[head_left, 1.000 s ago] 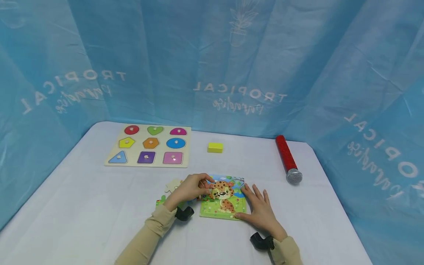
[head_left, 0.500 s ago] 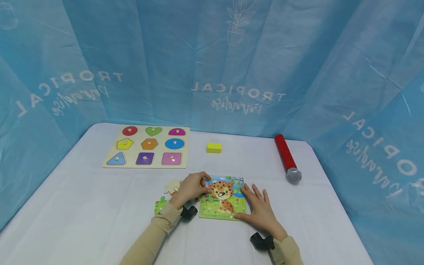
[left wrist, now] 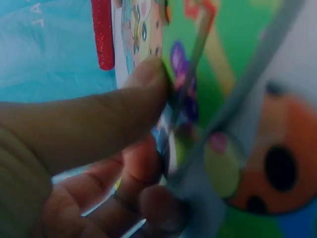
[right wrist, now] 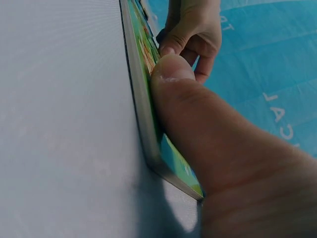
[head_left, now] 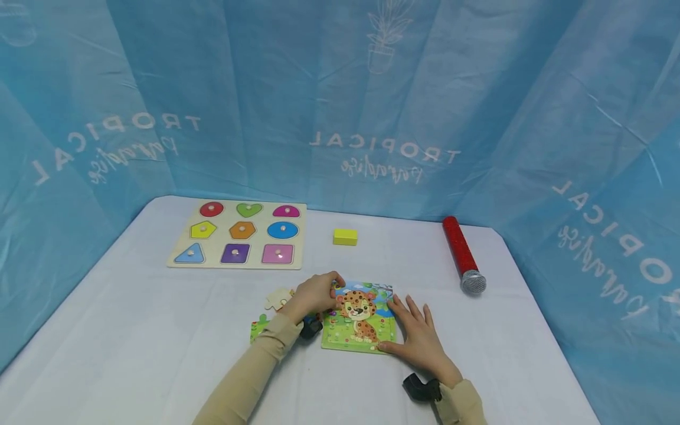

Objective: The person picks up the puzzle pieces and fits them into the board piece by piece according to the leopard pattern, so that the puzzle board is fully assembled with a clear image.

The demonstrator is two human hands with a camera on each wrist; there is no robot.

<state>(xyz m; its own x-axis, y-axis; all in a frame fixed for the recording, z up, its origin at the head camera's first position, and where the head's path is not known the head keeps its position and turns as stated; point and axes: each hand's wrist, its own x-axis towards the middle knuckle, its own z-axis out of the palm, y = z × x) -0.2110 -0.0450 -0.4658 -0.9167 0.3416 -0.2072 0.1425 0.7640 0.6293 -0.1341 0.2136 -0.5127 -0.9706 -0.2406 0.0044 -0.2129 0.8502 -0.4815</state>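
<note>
A jigsaw puzzle board (head_left: 345, 342) with a leopard cub picture lies flat at the middle front of the table. My left hand (head_left: 314, 294) is at its upper left edge, fingers bent. In the left wrist view the thumb (left wrist: 146, 79) lies against a puzzle piece with a purple butterfly (left wrist: 179, 59), the fingertips close behind its edge; it looks pinched, though partly hidden. My right hand (head_left: 419, 339) rests along the board's right side, fingers spread and nearly straight. Its thumb (right wrist: 173, 79) presses on the board near the lower right corner.
Loose puzzle pieces (head_left: 277, 298) lie left of the board, partly under the left wrist. Behind stand a shape board (head_left: 255, 268) with knobbed pieces, a yellow block (head_left: 345, 237) and a red microphone (head_left: 460, 251). A blue curtain (head_left: 340, 88) encloses the table.
My left hand has shifted slightly away from me along the board's upper left edge, its forearm swinging right. The right hand stays in place on the board.
</note>
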